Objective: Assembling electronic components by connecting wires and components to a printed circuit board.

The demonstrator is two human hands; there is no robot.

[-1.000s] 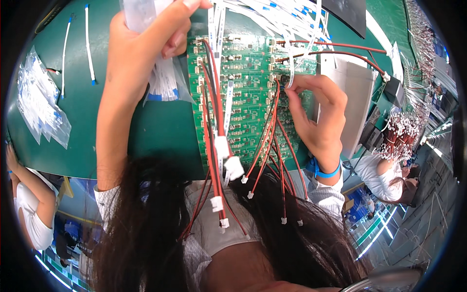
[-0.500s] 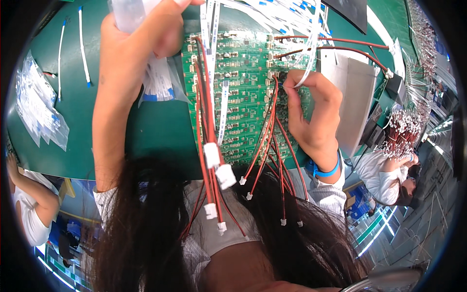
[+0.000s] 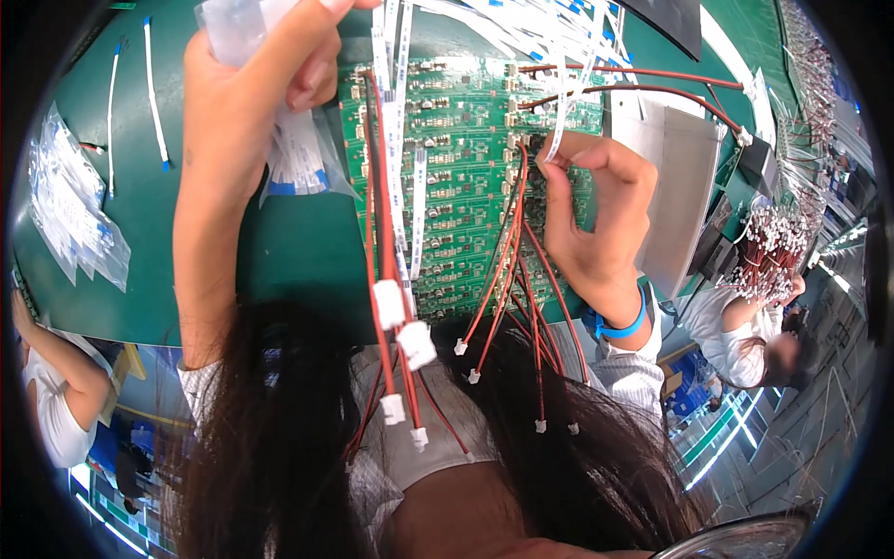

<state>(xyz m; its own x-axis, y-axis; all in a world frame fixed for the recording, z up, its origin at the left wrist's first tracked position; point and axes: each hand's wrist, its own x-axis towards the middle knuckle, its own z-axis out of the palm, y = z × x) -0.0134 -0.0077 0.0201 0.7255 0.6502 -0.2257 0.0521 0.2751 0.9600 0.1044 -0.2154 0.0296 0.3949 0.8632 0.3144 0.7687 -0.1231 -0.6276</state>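
In the middle of the table lies a green circuit board panel [image 3: 456, 210], with rows of small parts and sockets. My right hand [image 3: 601, 219] is closed in a pinch at its right part, holding a white flat ribbon cable [image 3: 561, 107] down by a dark connector that my fingertips partly hide. At the upper left my left hand [image 3: 247, 98] is wrapped around a clear plastic bag [image 3: 228, 33] of white-and-blue ribbon cables [image 3: 303, 154]. Other ribbon cables [image 3: 396, 121] hang across the board beside that hand. Red-and-black wires [image 3: 380, 196] with white plugs [image 3: 389, 305] run toward me over the near edge.
Another bag of ribbon cables [image 3: 79, 205] and loose cables [image 3: 155, 98] lie at the left. Many ribbon cables [image 3: 535, 33] are piled at the far side. A silver metal plate [image 3: 666, 191], black blocks [image 3: 759, 168] and a wire bundle [image 3: 773, 242] are at the right. People sit on both sides.
My left hand and its bag have shifted slightly left, and the hanging plugs have swung left too. The ribbon cable in my right hand stands straighter; that hand stays at nearly the same spot.
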